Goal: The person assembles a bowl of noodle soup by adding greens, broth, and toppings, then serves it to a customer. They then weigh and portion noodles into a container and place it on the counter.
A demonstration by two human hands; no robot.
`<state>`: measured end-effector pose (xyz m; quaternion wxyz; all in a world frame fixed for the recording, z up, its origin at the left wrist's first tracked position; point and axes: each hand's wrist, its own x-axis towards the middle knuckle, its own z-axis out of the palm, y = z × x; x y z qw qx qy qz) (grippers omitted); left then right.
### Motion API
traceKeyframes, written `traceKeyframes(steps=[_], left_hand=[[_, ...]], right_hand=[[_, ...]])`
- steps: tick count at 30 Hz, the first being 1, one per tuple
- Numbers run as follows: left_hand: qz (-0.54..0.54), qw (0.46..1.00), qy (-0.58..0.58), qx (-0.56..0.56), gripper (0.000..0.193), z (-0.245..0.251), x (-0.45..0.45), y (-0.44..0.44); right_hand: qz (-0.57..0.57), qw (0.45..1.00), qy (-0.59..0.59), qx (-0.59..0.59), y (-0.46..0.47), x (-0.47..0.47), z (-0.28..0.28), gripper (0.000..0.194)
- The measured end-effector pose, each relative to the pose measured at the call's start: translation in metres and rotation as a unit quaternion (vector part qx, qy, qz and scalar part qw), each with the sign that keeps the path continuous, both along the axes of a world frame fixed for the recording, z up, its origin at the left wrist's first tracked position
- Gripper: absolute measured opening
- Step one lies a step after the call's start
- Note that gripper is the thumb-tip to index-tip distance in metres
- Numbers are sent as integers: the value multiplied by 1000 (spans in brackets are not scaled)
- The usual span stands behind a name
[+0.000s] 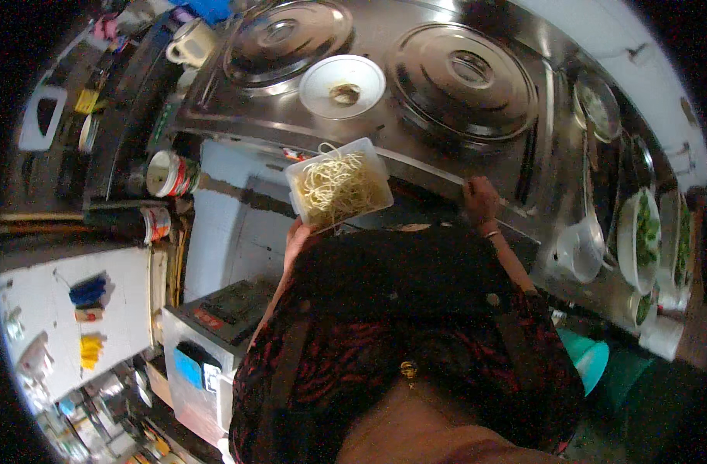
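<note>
My left hand (pixel 298 236) holds a clear plastic container (pixel 382 194) by its near lower corner. Pale noodles (pixel 333 182) fill much of it. Just beyond the container, a white bowl (pixel 313 87) with some brown seasoning at its bottom stands on the stainless steel counter (pixel 368 129), between two round metal lids (pixel 284 35) (pixel 469 75). At the counter's front edge is my right hand (pixel 481 200), its fingers curled; whether it grips the edge or anything small, I cannot tell.
On the right lie a strainer ladle (pixel 582 249), a pan (pixel 598 107) and bowls of green leaves (pixel 646 232). A beige mug (pixel 194 43) and a tub (pixel 168 174) stand left. A metal cabinet (pixel 191 359) is at the lower left, a turquoise bucket (pixel 591 359) at the lower right.
</note>
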<state>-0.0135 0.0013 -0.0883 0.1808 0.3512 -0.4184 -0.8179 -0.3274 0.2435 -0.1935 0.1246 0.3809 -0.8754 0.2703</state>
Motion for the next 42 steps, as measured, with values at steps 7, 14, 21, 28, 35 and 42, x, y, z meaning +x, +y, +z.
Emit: traceKeyframes(steps=[7, 14, 21, 28, 35, 42], left_hand=[[-38, 995, -15, -94, 43, -29, 13, -12], [-51, 985, 14, -162, 35, -30, 21, -9], [-23, 998, -55, -4, 41, -45, 14, -36], [-39, 997, 5, -61, 31, -45, 20, -22], [-46, 979, -65, -189, 34, -48, 19, -21], [-37, 985, -12, -169, 36, -69, 21, -29]], right_hand=[[-38, 996, 1, 86, 2, -2, -7, 17], [-4, 999, -34, 17, 0, 8, 12, 18], [-23, 998, -51, -12, -3, 5, 6, 8], [-18, 997, -70, -4, -2, 8, 9, 15], [-40, 999, -23, 8, -1, 12, 9, 14], [195, 945, -139, 225, 63, 32, -95, 10]])
